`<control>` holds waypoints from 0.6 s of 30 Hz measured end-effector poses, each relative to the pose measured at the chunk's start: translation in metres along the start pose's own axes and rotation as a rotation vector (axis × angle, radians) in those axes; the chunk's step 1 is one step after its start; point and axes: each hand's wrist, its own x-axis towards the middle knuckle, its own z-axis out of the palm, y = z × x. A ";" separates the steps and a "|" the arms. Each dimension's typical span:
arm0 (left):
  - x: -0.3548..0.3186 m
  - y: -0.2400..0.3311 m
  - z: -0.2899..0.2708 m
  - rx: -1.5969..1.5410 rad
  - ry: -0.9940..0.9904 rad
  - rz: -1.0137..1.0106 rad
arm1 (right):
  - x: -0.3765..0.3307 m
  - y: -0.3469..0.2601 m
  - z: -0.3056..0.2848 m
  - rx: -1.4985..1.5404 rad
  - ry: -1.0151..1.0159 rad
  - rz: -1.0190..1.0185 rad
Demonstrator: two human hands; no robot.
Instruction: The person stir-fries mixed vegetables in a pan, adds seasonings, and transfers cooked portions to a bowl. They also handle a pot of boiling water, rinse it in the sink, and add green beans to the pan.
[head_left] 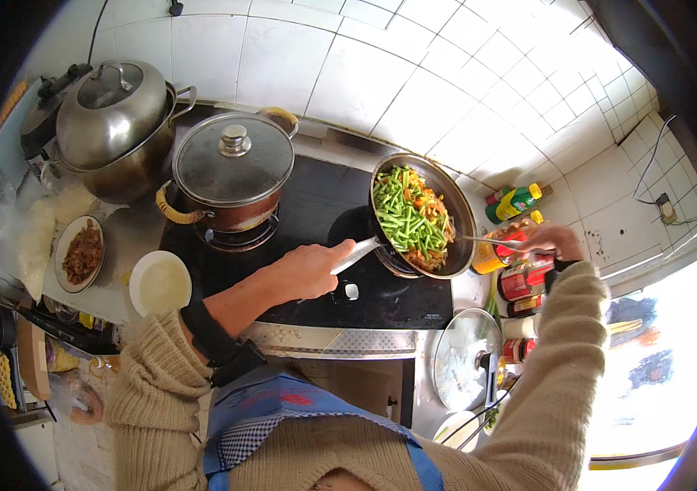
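My left hand [313, 272] is closed around the pale handle of a frying pan [469, 214] on the right side of the cooktop. Chopped green vegetable pieces [398, 214] fill much of the pan, with orange and brown bits [433, 255] along the right and near side. From the right, my right hand [551, 241] grips a metal cooking utensil [492, 240] by its handle. The utensil's far end reaches over the pan's right rim to the food; its head is hidden there, so I cannot tell its exact kind.
A lidded pot [232, 176] sits on the left burner of the black cooktop [316, 204]. Left of it are a large steel pot [123, 176], a plate of brown food [83, 254] and a white bowl [160, 283]. Bottles [514, 203], jars [520, 282] and a glass lid [467, 360] line the right.
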 end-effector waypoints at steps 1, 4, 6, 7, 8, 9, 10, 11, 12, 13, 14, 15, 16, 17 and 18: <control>-0.002 0.004 -0.002 0.019 -0.019 -0.001 | 0.006 0.001 0.020 0.113 0.057 0.004; -0.002 0.013 -0.005 -0.002 -0.060 -0.063 | 0.029 0.004 0.076 0.405 0.173 0.025; -0.002 0.008 0.000 0.035 -0.011 -0.025 | 0.045 0.018 0.097 0.271 0.342 -0.054; -0.002 0.007 0.000 0.042 -0.002 -0.010 | 0.039 0.024 0.103 0.142 0.473 -0.102; -0.001 0.007 0.000 0.048 0.006 0.006 | 0.034 0.029 0.112 0.010 0.602 -0.146; -0.003 0.007 0.000 0.040 0.008 0.002 | 0.026 0.019 0.118 -0.128 0.725 -0.203; -0.004 0.006 0.000 0.049 0.011 0.001 | 0.012 0.008 0.123 -0.179 0.765 -0.155; -0.004 0.005 0.000 0.057 0.015 0.000 | -0.005 -0.004 0.126 -0.231 0.804 -0.107; -0.003 0.006 0.001 0.064 0.015 0.001 | -0.024 -0.013 0.127 -0.283 0.840 -0.054; 0.000 0.004 0.002 0.049 0.008 0.012 | -0.039 -0.017 0.131 -0.309 0.865 -0.051; 0.001 0.005 0.002 0.055 -0.002 0.006 | -0.051 -0.021 0.132 -0.352 0.863 -0.026; 0.003 0.009 0.003 0.059 -0.014 0.008 | -0.064 -0.024 0.135 -0.436 0.893 -0.021; 0.003 0.011 0.003 0.065 -0.021 0.002 | -0.074 -0.028 0.138 -0.520 0.923 -0.024; 0.005 0.010 0.005 0.061 -0.016 0.025 | -0.085 -0.034 0.141 -0.599 0.960 -0.024; 0.003 0.007 0.006 0.051 0.008 0.040 | -0.094 -0.043 0.144 -0.678 0.999 -0.032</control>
